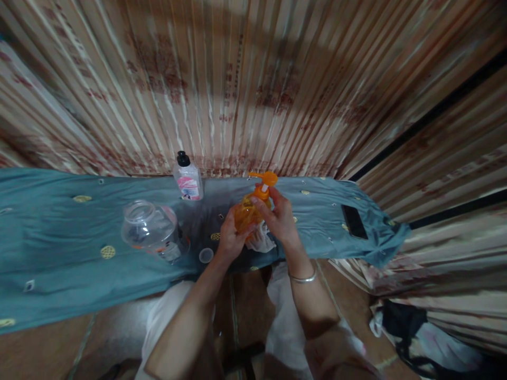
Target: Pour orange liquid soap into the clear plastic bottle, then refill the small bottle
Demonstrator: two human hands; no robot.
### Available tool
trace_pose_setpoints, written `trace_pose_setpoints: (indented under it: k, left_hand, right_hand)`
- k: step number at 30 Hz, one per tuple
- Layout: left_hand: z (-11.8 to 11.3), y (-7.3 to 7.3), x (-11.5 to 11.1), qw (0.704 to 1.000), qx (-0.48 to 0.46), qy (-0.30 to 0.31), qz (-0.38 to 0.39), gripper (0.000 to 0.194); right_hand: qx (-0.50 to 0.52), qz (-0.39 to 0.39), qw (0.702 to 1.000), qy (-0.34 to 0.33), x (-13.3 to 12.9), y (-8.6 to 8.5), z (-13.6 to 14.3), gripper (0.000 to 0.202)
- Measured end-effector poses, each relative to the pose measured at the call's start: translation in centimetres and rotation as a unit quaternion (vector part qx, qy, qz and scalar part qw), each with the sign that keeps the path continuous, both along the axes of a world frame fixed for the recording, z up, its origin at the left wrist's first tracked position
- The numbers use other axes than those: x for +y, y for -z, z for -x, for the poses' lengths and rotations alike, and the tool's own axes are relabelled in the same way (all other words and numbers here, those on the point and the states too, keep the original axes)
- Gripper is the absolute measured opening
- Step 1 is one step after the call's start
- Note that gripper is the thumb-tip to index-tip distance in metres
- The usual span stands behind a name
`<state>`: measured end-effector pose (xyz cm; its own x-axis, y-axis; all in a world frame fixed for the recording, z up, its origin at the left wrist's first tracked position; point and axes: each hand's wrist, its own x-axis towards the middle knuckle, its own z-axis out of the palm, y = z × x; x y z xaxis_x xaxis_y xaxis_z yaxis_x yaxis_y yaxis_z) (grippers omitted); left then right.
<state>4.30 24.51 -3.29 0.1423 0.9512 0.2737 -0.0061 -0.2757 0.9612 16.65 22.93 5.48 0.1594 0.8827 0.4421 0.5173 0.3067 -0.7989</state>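
An orange pump bottle is held tilted between both hands, over the cloth-covered table. My left hand is wrapped round its lower body. At the neck, just under the orange pump head, my right hand grips with thumb and fingers. The pump's spout points left. Crumpled white tissue lies beneath the bottle. A small clear round cap rests left of it, near the table's front edge.
A clear bottle with a black cap stands at the back. A large transparent jar is at the left, and a black phone lies at the right. Curtains hang behind the blue-green cloth.
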Motion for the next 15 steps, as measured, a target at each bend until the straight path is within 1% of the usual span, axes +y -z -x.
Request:
trace_pose_setpoints:
  k: [6, 9, 11, 15]
  left_hand:
    - [-0.2, 0.5, 0.0, 0.999, -0.031, -0.001, -0.024, 0.058]
    - [-0.3, 0.8, 0.0, 0.999, -0.032, -0.008, -0.029, 0.057]
    - [-0.4, 1.0, 0.1, 0.999, -0.032, -0.015, -0.035, 0.056]
    - [-0.5, 1.5, 0.1, 0.998, -0.048, -0.006, -0.043, 0.054]
  right_hand:
    - [-0.031, -0.05, 0.995, 0.076, 0.0, 0.8, 1.1, 0.032]
    - [-0.033, -0.063, 0.99, 0.118, -0.1, 1.0, 1.5, 0.032]
    - [-0.028, -0.068, 0.988, 0.136, -0.1, 1.1, 1.8, 0.032]
    - [-0.014, -0.072, 0.985, 0.156, -0.2, 1.3, 2.2, 0.032]
